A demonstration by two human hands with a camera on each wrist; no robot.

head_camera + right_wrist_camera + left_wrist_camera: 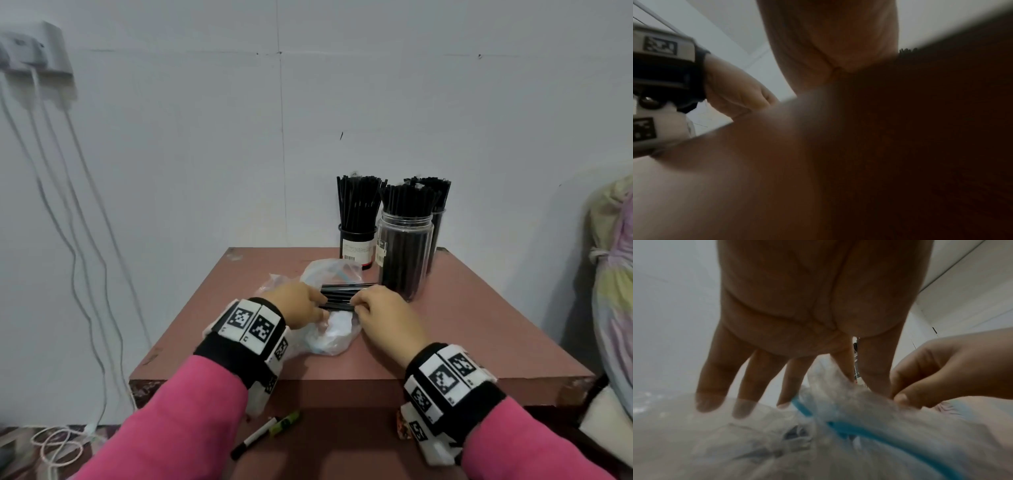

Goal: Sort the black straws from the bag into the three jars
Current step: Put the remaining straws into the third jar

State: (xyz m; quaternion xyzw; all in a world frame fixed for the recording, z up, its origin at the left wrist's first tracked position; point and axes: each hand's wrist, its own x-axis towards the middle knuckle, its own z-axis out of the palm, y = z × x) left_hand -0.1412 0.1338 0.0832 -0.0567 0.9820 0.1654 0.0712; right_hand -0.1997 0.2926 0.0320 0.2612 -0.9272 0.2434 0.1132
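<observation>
A small bundle of black straws (339,296) lies crosswise on the clear plastic bag (337,329) in the middle of the table. My left hand (315,303) rests at the straws' left ends, its fingers (744,378) straight against the bag (838,426). My right hand (359,305) has curled fingers that pinch the straws' right ends; the left wrist view shows it (941,369) pinching at a plastic fold. Three jars stand behind, packed with upright straws: a dark labelled jar (356,240), a clear jar (404,253) and a third jar (439,222) behind it.
The reddish table (479,325) is small, and the jars stand close behind my right hand. A marker pen (255,438) and a green item (286,418) lie below the front edge. Cables (78,240) hang on the left wall. A cloth bundle (616,274) sits to the right.
</observation>
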